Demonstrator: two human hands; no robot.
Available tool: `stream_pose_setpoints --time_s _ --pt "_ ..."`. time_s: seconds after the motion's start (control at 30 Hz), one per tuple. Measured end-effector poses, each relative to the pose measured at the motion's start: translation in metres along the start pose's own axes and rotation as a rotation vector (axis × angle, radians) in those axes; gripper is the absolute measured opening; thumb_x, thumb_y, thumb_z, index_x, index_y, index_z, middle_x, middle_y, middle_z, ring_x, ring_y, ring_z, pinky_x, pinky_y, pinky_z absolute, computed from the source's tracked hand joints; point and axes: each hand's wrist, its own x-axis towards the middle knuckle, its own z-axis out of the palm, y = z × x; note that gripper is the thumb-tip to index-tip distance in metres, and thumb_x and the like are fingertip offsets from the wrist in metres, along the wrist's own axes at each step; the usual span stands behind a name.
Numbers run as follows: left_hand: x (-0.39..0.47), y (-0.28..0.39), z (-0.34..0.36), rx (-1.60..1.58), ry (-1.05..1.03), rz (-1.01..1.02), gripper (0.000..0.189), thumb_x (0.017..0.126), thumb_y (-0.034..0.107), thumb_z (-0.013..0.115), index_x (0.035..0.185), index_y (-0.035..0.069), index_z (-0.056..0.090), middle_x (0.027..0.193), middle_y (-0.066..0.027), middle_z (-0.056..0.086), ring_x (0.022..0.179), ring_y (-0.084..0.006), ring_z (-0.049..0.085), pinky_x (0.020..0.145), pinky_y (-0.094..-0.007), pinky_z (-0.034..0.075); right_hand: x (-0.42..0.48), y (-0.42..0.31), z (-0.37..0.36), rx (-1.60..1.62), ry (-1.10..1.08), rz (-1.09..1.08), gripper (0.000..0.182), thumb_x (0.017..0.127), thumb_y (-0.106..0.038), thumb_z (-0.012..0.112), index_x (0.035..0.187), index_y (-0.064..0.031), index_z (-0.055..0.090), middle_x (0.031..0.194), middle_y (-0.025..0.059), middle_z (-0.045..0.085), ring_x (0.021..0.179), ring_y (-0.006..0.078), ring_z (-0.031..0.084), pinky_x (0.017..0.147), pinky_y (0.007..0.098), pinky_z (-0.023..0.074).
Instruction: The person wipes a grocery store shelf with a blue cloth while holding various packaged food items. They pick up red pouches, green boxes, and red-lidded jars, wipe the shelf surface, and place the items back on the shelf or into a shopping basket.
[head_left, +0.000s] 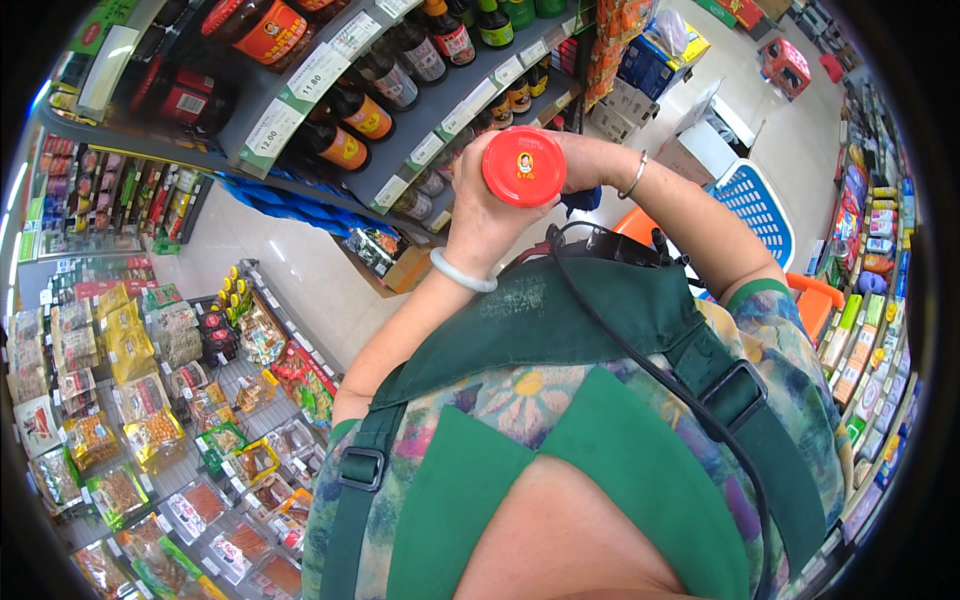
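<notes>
A jar with a red metal lid (524, 166) is held up in front of my chest, its lid facing the camera. My left hand (480, 191) wraps around the jar's side, a pale bangle on that wrist. On the jar's other side, my right hand (583, 161) is up against it, with its fingers hidden behind the lid and a metal bangle on the wrist. Just below that hand shows a piece of dark blue cloth (583, 200); whether the fingers grip it cannot be seen. The jar's body is mostly covered by my hands.
Shelves ahead hold dark sauce bottles (349, 112) and large red-labelled jars (262, 30) above price strips (307, 82). Packaged foods (150, 405) fill a rack at left. A blue plastic basket (761, 210), a carton (694, 150) and an orange stool (814, 300) stand at right.
</notes>
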Motion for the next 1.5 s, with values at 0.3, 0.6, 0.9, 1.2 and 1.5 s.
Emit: stream_pose_setpoints --time_s 0.3,0.6,0.9,1.2,1.5 --pt "0.007 -0.008 -0.01 0.167 0.01 0.018 0.07 0.057 0.009 0.078 0.112 0.005 0.035 0.107 -0.0112 0.047 0.099 -0.0218 0.051 0.086 -0.0322 0.041 -0.033 -0.05 -0.014 0.075 0.302 0.116 0.088 0.062 -0.031 0.074 0.132 -0.0113 0.024 0.119 0.0153 0.043 0.11 0.0294 0.046 0.091 0.0363 0.0395" --pt "0.008 -0.006 0.026 0.307 -0.221 0.177 0.075 0.056 0.018 0.074 0.119 0.005 0.036 0.114 -0.0147 0.042 0.108 -0.032 0.041 0.089 -0.0407 0.032 -0.056 -0.067 0.004 -0.047 0.499 0.422 0.075 0.061 -0.029 0.075 0.119 -0.0049 0.034 0.108 0.0149 0.049 0.1 0.0291 0.052 0.082 0.035 0.0445" --pt "0.019 -0.003 0.063 -1.097 -0.605 -0.646 0.074 0.073 0.028 0.069 0.13 0.007 0.027 0.125 -0.0081 0.04 0.115 -0.019 0.04 0.096 -0.0345 0.034 -0.106 -0.051 0.011 0.772 1.123 0.477 0.068 0.07 -0.032 0.07 0.119 -0.003 0.031 0.107 0.0089 0.046 0.1 0.0142 0.046 0.087 0.0282 0.0395" --pt "0.018 -0.003 0.079 -0.974 -0.855 -0.788 0.053 0.073 0.024 0.067 0.115 -0.002 0.047 0.109 -0.0091 0.055 0.099 -0.0194 0.053 0.09 -0.0317 0.04 -0.163 -0.047 0.013 0.792 1.354 0.421 0.064 0.074 -0.03 0.068 0.119 -0.0019 0.033 0.108 0.0109 0.047 0.1 0.0154 0.047 0.086 0.0276 0.0403" --pt "0.016 -0.036 0.014 -0.963 -0.294 -0.777 0.059 0.067 0.018 0.061 0.12 0.001 0.039 0.114 -0.0132 0.049 0.107 -0.0276 0.047 0.097 -0.0402 0.033 -0.319 0.03 0.048 0.092 1.586 1.267 0.068 0.068 -0.031 0.073 0.114 -0.0004 0.032 0.105 0.0156 0.046 0.094 0.0211 0.052 0.076 0.026 0.0474"
